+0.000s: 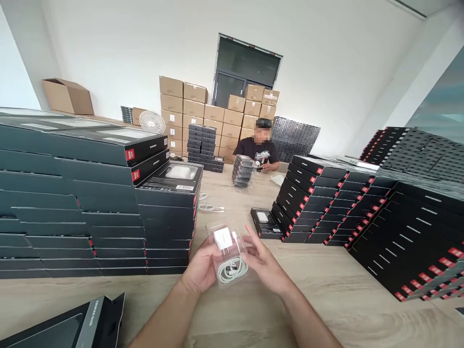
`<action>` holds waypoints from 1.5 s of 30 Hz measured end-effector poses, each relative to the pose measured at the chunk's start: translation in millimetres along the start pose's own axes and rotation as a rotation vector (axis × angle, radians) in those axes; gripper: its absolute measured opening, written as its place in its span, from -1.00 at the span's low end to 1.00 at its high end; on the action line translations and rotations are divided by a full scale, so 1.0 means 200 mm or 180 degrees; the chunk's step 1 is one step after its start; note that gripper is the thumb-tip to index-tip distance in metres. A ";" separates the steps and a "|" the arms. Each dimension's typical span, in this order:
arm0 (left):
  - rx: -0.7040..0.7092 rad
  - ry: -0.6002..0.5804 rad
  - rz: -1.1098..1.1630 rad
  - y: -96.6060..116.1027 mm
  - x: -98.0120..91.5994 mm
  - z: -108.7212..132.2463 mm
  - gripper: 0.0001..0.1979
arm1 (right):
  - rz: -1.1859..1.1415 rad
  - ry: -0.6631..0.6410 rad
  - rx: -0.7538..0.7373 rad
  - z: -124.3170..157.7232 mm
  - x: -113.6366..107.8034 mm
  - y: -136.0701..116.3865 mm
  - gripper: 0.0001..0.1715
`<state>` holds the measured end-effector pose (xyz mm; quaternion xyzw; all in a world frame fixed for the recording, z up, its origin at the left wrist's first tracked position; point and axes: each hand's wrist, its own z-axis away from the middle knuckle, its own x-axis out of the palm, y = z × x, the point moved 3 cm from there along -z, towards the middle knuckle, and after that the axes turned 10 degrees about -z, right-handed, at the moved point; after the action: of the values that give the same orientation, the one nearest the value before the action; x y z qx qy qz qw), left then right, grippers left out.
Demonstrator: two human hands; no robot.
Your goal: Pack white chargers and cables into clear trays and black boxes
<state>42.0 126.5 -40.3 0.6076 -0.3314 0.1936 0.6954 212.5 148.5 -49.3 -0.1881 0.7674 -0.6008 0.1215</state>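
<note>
Left stack (pixel 166 222): boxes flat, presumably for stability. Left hand (pixel 202 268) pinches tray (pixel 235 252) by its left side, thumb in front, fingers mostly hidden behind; tray sits between both hands, charger (pixel 222 239) and cable (pixel 232 269) facing the wearer, likely for visibility. Right hand (pixel 264 261), fingers spread, seems to steady its right edge; right stack (pixel 308 198) beyond.

- One head-worn camera looked forward and down across the table (pixel 250 314).
- The left hand (pixel 201 268) and right hand (pixel 264 265) lay near it, low and central.
- The white wall (pixel 145 38) stood far back, filling the top.
</note>
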 end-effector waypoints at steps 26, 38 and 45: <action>-0.0394 0.0099 -0.5402 0.44 0.07 0.66 -0.56 | -0.1493 0.0472 0.0883 -0.04 -0.23 0.02 -0.64; -0.1700 0.0607 -0.6982 0.67 -0.24 0.98 -0.14 | -0.1576 0.0684 0.1303 -0.01 -0.22 0.07 -0.76; -0.1235 0.0823 -0.7206 0.57 0.09 0.93 -0.03 | -0.2063 0.0702 0.1028 0.01 -0.15 -0.09 -0.74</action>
<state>-63.6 -35.0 60.8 0.4154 0.4524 -0.5339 0.5812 243.7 155.8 -33.2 -0.3337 0.5719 -0.7380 -0.1301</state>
